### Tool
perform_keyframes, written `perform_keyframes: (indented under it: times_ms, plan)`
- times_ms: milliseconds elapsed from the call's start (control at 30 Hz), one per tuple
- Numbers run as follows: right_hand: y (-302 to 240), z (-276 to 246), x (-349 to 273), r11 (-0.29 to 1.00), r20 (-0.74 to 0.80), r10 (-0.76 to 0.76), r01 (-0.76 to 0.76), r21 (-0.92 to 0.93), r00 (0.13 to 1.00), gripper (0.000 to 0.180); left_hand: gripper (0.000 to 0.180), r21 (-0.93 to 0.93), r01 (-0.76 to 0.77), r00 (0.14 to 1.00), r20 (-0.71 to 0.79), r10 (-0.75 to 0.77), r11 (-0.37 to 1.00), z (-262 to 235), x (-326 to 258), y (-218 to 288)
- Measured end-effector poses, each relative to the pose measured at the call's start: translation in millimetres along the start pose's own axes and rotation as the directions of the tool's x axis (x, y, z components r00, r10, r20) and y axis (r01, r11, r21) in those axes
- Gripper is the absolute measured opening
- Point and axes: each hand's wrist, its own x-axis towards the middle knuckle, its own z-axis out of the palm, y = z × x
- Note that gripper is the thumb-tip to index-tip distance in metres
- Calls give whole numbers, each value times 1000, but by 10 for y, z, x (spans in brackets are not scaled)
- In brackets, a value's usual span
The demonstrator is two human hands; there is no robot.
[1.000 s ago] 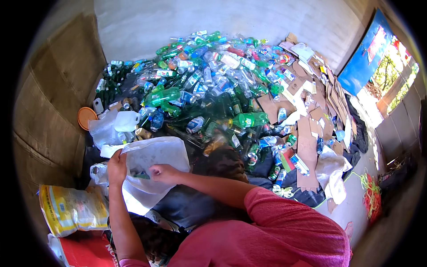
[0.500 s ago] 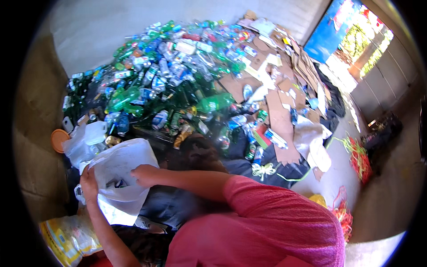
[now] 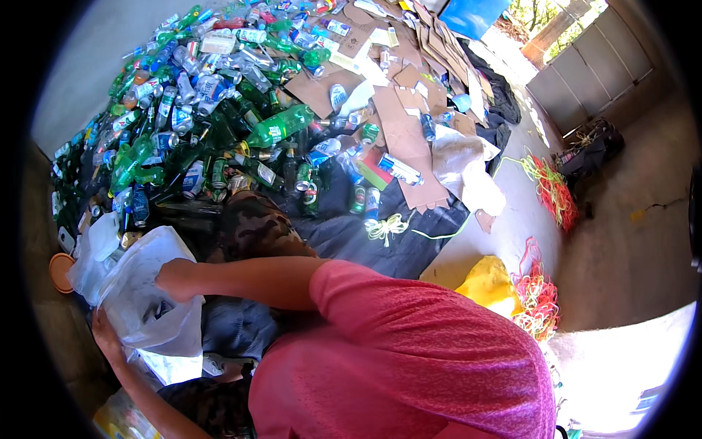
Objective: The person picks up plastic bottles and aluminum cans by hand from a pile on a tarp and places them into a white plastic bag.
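Holding the thin white plastic bag point(image 3: 146, 300) at near left, right hand point(image 3: 178, 279) fingers clamped on its rim, left hand point(image 3: 104, 335) gripping underneath, I reckon it could rip on the bottle pile point(image 3: 212, 124) just beyond.

I see a white plastic bag point(image 3: 146, 293) with grey shadows inside. My sleeve point(image 3: 409, 351) is pink. The big pile of bottles point(image 3: 197, 117) is mostly green, with some clear ones and blue labels. One large bottle point(image 3: 281, 124) is bright green. The flat cardboard point(image 3: 402, 124) is brown. The string point(image 3: 545, 183) is orange and yellow-green. A crumpled bag point(image 3: 490, 282) is yellow. The cloth point(image 3: 256, 227) has brown and green camouflage blotches. A round lid point(image 3: 60, 271) is orange.
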Motion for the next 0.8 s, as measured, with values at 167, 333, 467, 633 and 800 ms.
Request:
perform_keyframes:
  times_ms: [167, 333, 467, 633, 800]
  plan:
    - [-25, -181, -70, 999, 15, 28, -28, 16, 999, 29, 46, 47, -25, 999, -31, 27, 999, 30, 21, -119]
    - [87, -361, -108, 997, -202, -10, 25, 75, 979, 24, 47, 27, 27, 999, -18, -26, 999, 60, 96, -188]
    - [287, -746, -230, 950, -636, -16, 209, 230, 772, 16, 47, -4, -10, 1000, 11, 11, 1000, 42, 175, -268]
    - [784, -1240, -1060, 626, -712, 558, 348, 698, 426, 10, 48, -7, 47, 999, 21, -46, 999, -14, 74, -257]
    - [2313, -365, -2378, 728, -732, 665, -352, 589, 148, 25, 47, 91, -346, 938, 5, 347, 934, -208, 299, -920]
